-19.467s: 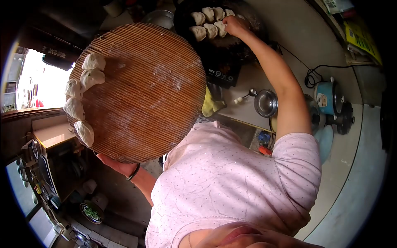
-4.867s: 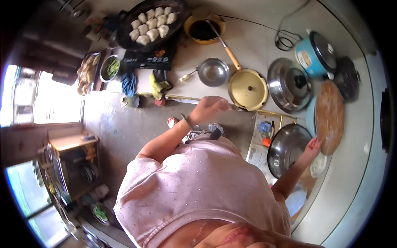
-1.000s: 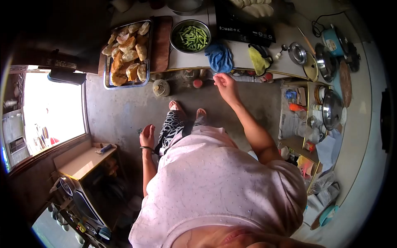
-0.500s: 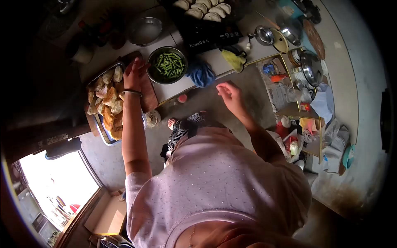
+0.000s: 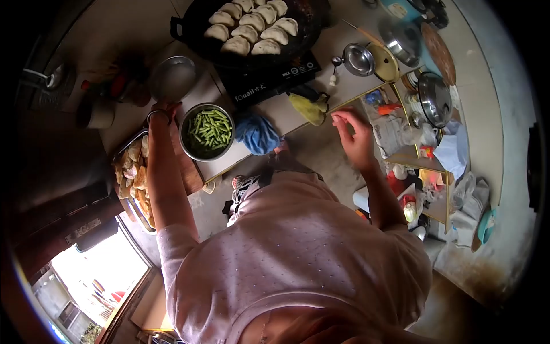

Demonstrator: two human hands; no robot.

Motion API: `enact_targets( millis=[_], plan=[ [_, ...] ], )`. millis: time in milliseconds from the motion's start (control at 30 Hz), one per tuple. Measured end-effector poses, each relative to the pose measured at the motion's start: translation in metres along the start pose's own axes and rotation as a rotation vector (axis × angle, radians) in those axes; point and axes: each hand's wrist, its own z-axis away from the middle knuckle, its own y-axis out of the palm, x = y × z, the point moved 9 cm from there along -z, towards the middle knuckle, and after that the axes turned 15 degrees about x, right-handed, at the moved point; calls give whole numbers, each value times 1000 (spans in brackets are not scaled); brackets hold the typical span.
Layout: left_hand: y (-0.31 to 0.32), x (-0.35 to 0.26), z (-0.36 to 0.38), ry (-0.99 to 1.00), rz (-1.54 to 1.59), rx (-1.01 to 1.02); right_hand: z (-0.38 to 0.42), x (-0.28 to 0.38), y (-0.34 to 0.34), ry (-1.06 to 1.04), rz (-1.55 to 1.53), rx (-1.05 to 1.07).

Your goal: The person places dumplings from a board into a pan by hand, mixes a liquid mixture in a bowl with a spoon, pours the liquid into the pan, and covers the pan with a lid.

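Note:
My left hand (image 5: 166, 107) is at the lower rim of a metal bowl (image 5: 173, 78) with pale contents; its fingers are dim and partly hidden, so a grip cannot be made out. Just right of that wrist stands a steel bowl of cut green beans (image 5: 208, 133). Under my left forearm lies a tray of browned dumplings (image 5: 135, 172), beside a reddish board (image 5: 189, 169). My right hand (image 5: 356, 137) hovers empty past the counter edge, fingers loosely bent and thumb apart, near a yellow-green cloth (image 5: 307, 109).
A black wok (image 5: 197, 40) with several pale dumplings (image 5: 246, 31) sits on an induction cooker (image 5: 269, 80). A blue cloth (image 5: 258, 133) lies at the counter edge. Right of it are a small steel bowl (image 5: 359, 59), lids and a shelf rack (image 5: 421, 163) with packets.
My left hand has moved from above the tray and board to the pale-filled bowl. My right hand remains raised and empty. The view has shifted, showing more of the wok.

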Motion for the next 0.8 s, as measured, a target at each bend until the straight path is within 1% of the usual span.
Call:
enact_targets(
  millis=[33, 100, 167, 200, 233, 333, 433, 500, 567, 633, 700, 733, 767, 800],
  plan=[
    [-9, 5, -16, 39, 34, 0, -6, -11, -11, 3, 20, 8],
    [9, -13, 8, 300, -114, 141, -16, -39, -31, 1, 28, 22],
    [2, -20, 8, 369, -127, 90, -23, -66, -46, 23, 14, 9],
    [-22, -17, -8, 312, -65, -34, -28, -79, -51, 27, 3, 6],
    [-34, -13, -7, 257, -2, -160, -32, -94, -53, 54, 12, 24],
    [-56, -11, 29, 21, -264, -441, -44, -141, -52, 138, 54, 96],
    [-57, -16, 44, 44, -460, -329, -58, -204, -31, 260, 131, 182],
    [46, -37, 125, 103, -400, -353, -64, -253, -9, 366, 188, 231],
    [5, -23, 120, 148, -313, -436, -75, -276, 3, 489, 396, 330],
    [69, -34, 175, 203, -209, -395, -83, -302, 13, 582, 580, 379],
    [64, -23, 196, 284, -95, -406, -90, -322, 20, 615, 610, 406],
    [80, -22, 210, 325, -41, -401, -92, -322, 22, 638, 629, 411],
    [98, -20, 231, 337, 11, -337, -93, -321, 21, 657, 551, 365],
    [97, -11, 248, 351, 52, -324, -95, -326, 30, 636, 553, 365]
  ],
)
